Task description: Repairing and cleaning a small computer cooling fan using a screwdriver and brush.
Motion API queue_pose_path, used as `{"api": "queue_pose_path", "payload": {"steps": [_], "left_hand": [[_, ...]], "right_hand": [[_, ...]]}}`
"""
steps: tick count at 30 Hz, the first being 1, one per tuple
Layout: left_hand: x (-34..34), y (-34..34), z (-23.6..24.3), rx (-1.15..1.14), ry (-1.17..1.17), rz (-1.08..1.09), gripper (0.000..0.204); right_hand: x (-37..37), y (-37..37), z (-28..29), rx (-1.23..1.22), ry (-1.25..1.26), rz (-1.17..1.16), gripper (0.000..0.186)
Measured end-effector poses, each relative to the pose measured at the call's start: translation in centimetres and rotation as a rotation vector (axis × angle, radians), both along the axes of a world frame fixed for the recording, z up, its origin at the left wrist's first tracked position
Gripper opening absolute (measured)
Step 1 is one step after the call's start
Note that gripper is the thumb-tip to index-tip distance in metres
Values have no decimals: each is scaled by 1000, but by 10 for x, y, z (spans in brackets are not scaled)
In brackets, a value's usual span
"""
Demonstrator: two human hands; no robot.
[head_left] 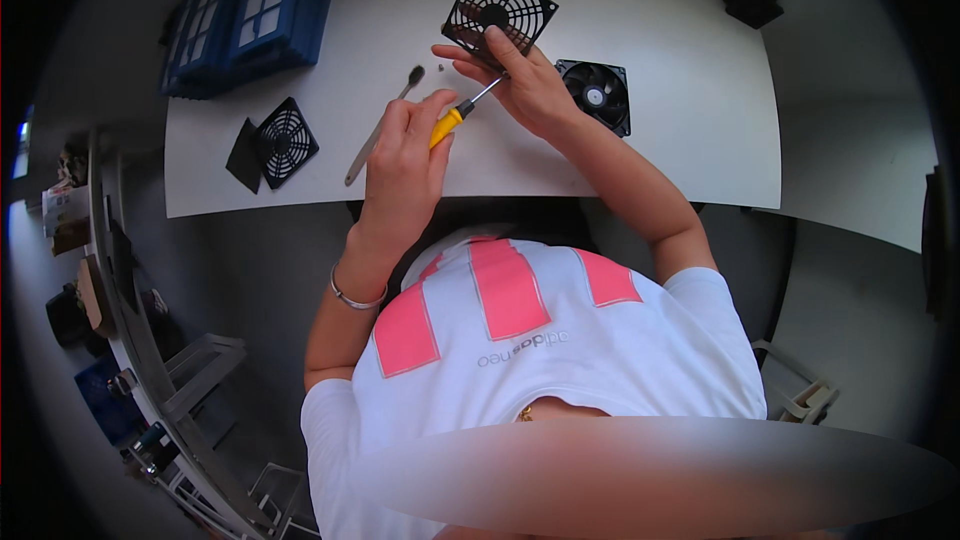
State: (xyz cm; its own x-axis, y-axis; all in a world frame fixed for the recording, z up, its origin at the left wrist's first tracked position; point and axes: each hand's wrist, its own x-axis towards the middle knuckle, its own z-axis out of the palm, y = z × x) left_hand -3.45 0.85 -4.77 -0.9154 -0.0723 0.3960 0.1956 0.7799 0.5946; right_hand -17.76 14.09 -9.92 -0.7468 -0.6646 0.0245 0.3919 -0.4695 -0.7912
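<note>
Screwdriver (455,118) gripped in left hand (405,155); right hand (525,80) pinches fan grille (498,8).

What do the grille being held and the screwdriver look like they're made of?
Fan grille: apparently matte black moulded plastic, with thick concentric rings and a square frame. Screwdriver: glossy yellow handle, probably plastic, and a thin, shiny grey shaft, likely steel.

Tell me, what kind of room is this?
Probably a small workshop or repair bench: a white table holds a black cooling fan and fan grilles, and the left hand grips a yellow screwdriver.
</note>
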Motion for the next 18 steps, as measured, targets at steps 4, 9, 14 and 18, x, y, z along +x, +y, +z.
{"api": "queue_pose_path", "payload": {"steps": [4,9,14,18], "left_hand": [[-3,-1,-5,115,79,-9,18],[-2,-2,1,59,-16,32,14],[-2,-2,-2,49,27,47,13],[1,-4,-3,64,22,53,13]], "right_hand": [[8,0,8,128,74,22,52],[8,1,11,96,27,48,62],[4,5,-1,307,184,6,75],[9,5,8,442,228,-111,73]]}}
